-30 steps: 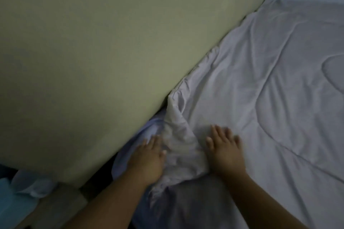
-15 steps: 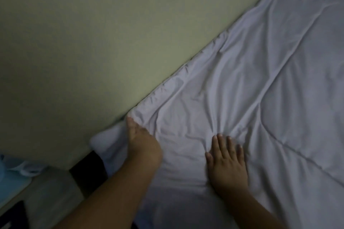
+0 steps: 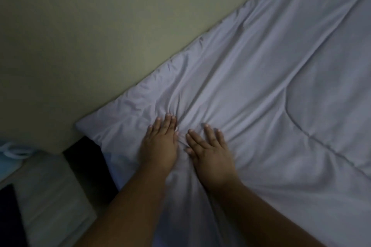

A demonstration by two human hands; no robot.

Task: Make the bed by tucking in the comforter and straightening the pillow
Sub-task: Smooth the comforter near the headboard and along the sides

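- Pale grey quilted comforter (image 3: 251, 90): spread along the beige wall (image 3: 100, 26), creased near its corner.
- My left hand (image 3: 160, 144), right hand (image 3: 210, 152): flat, fingers extended, gripping nothing.
- Method: sweep outward, even pressure, towards the edge.

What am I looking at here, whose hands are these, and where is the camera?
The camera sits on a person's head, looking down at their own bare arms. Both palms lie flat, fingers spread, on a pale grey quilted comforter: the left hand nearer the corner, the right hand just beside it. Neither grips anything; the fabric bunches into wrinkles between them. The comforter's edge runs along a beige wall. Lower left shows floor and something dark, too dim to name. No pillow is in view.
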